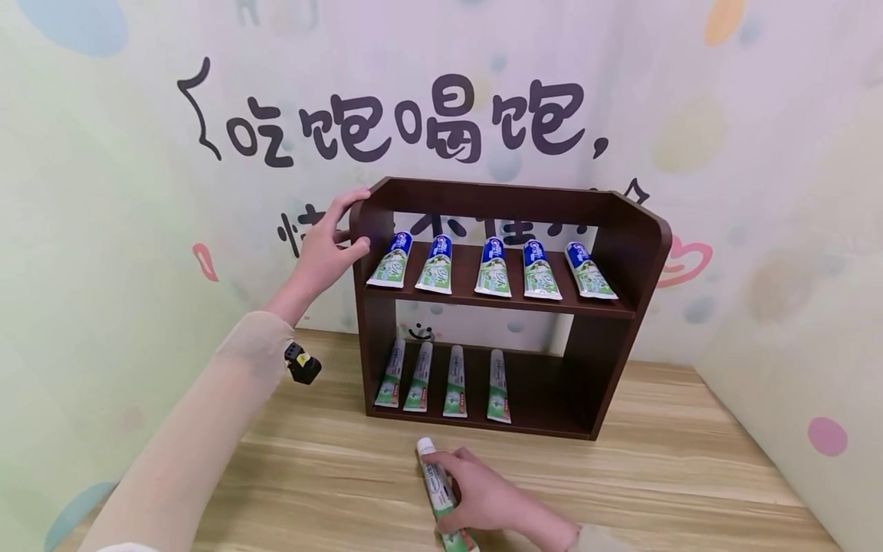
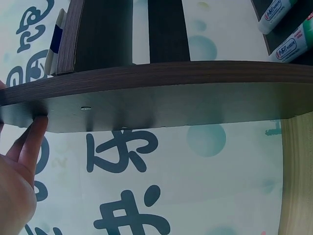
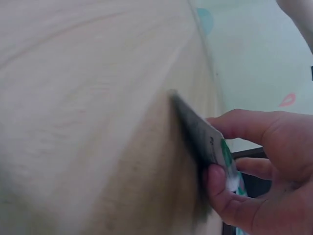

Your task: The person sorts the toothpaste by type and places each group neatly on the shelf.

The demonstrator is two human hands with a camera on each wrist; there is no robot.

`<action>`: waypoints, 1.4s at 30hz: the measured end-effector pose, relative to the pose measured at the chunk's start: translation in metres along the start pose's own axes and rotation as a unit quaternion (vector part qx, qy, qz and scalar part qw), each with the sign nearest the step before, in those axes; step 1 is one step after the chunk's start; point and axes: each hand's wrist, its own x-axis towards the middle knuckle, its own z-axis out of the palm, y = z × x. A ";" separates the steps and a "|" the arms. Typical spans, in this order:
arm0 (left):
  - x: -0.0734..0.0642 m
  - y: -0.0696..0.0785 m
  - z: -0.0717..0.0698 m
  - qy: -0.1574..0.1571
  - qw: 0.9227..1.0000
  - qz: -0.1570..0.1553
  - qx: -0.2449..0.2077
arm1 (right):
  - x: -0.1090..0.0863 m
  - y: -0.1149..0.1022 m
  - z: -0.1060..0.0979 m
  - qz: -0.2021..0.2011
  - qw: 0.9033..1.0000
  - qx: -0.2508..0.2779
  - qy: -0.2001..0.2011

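Note:
My left hand (image 1: 329, 244) grips the upper left side of a dark brown two-tier shelf (image 1: 503, 194). In the left wrist view its fingers (image 2: 32, 147) touch the outer face of the side panel (image 2: 161, 105). My right hand (image 1: 486, 491) holds a white and green toothpaste tube (image 1: 436, 481) over the table in front of the shelf, cap towards the shelf. The right wrist view shows thumb and fingers pinching that tube (image 3: 208, 139). Several blue and green toothpaste tubes (image 1: 493, 268) lie in a row on the upper tier. Several grey and green tubes (image 1: 455, 383) lie on the lower tier.
The shelf stands on a wood-grain table (image 1: 662, 460) close to a patterned back wall (image 1: 731, 153) with large dark lettering. To the right of the lower row, the shelf's bottom board (image 1: 552, 402) shows bare. A small black device (image 1: 302, 363) sits at my left wrist.

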 end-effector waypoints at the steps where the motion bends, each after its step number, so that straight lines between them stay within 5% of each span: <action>1: 0.000 0.000 0.000 -0.001 1.000 -0.001 0.001 | -0.001 0.000 -0.002 -0.008 1.000 -0.011 -0.001; 8: 0.000 -0.001 0.000 -0.002 1.000 -0.003 0.003 | -0.001 -0.003 -0.019 -0.030 0.997 -0.054 -0.038; 17: -0.001 -0.002 0.001 0.006 1.000 0.008 0.001 | -0.004 0.011 -0.027 -0.009 0.997 0.050 -0.062; 24: 0.001 -0.006 0.002 0.002 1.000 0.008 0.003 | -0.007 0.017 -0.030 0.000 0.984 0.156 -0.081; 34: 0.000 -0.002 0.001 -0.001 1.000 0.000 -0.004 | -0.008 0.020 -0.047 0.002 0.971 0.229 -0.063; 42: 0.000 -0.002 0.000 0.000 1.000 0.004 -0.005 | -0.010 0.025 -0.064 -0.010 0.973 0.226 -0.037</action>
